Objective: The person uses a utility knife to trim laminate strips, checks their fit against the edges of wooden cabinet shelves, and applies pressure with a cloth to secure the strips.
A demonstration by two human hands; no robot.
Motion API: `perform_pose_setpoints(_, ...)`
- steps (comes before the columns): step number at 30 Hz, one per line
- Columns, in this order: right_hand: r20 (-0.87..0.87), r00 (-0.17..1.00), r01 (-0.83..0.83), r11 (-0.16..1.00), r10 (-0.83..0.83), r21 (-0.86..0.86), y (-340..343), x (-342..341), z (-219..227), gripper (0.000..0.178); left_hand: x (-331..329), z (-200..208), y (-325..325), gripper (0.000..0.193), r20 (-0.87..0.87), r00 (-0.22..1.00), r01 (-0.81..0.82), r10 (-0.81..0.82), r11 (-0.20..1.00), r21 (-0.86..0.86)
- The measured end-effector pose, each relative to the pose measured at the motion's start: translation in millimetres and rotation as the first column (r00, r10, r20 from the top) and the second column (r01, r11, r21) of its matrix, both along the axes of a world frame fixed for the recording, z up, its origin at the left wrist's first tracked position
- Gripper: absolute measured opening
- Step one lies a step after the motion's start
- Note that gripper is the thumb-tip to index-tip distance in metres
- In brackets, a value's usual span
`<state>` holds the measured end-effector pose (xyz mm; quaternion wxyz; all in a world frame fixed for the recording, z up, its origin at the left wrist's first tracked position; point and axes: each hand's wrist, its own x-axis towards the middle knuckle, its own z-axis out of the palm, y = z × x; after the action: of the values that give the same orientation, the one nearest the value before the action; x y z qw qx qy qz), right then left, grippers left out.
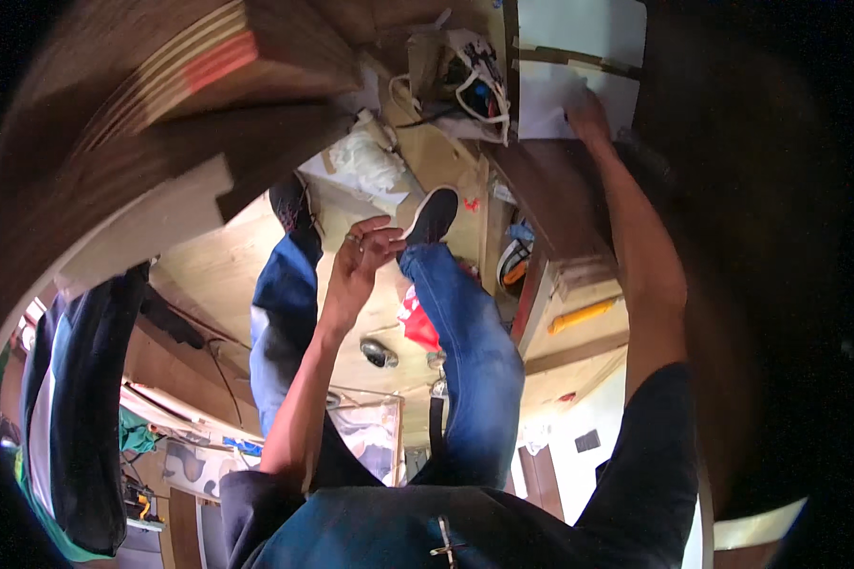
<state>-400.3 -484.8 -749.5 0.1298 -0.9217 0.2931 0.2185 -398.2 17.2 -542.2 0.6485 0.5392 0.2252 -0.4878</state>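
My right hand (586,114) is raised at the upper right, its arm stretched out against a white panel (538,100) set in dark wood. Motion smears its fingers, and a pale grey blur lies at their tips; whether they grip anything is not clear. In front of my body, my left hand (359,261) hangs in the air above my knees, a ring on one finger. Its fingers are loosely bent and apart, with nothing in them. Below it are my jeans (460,313) and a dark shoe (434,216) on a plywood surface (351,327).
A pale bag (484,76) with white handles stands near the panel, beside crumpled white material (365,159). Dark wooden boards (266,133) jut in from the upper left. A yellow-handled tool (581,316) lies on a ledge at right. Red packaging (417,322) lies near my leg.
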Motion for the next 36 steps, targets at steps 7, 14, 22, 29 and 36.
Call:
perform_pose_setpoints(7,0.528,0.755,0.152,0.886,-0.39,0.437,262.4,65.5,187.7,0.041,-124.5,-43.9,111.7,0.036,0.113,0.97,0.177,-0.217,0.941,0.288)
perform_pose_setpoints(14,-0.107,0.763,0.493,0.468,-0.637,0.733,430.2,-116.0,107.4,0.044,-50.7,111.7,163.5,0.03,0.349,0.539,0.563,-0.766,0.636,0.527)
perform_pose_setpoints(22,-0.593,-0.274,0.482,-0.642,-0.757,0.597,445.5,-89.5,-106.9,0.041,-42.9,140.2,234.6,0.024,0.258,0.588,0.381,-0.767,0.543,0.748)
perform_pose_setpoints(29,-0.295,0.339,0.659,0.001,-0.893,0.752,457.3,-71.2,-46.8,0.045,-58.2,137.5,235.6,0.02,0.12,0.574,0.441,-0.81,0.429,0.789)
perform_pose_setpoints(36,-0.081,0.31,0.476,0.08,-0.947,0.876,347.4,-40.1,104.7,0.051,-50.7,129.2,219.8,0.016,0.191,0.509,0.471,-0.839,0.457,0.755)
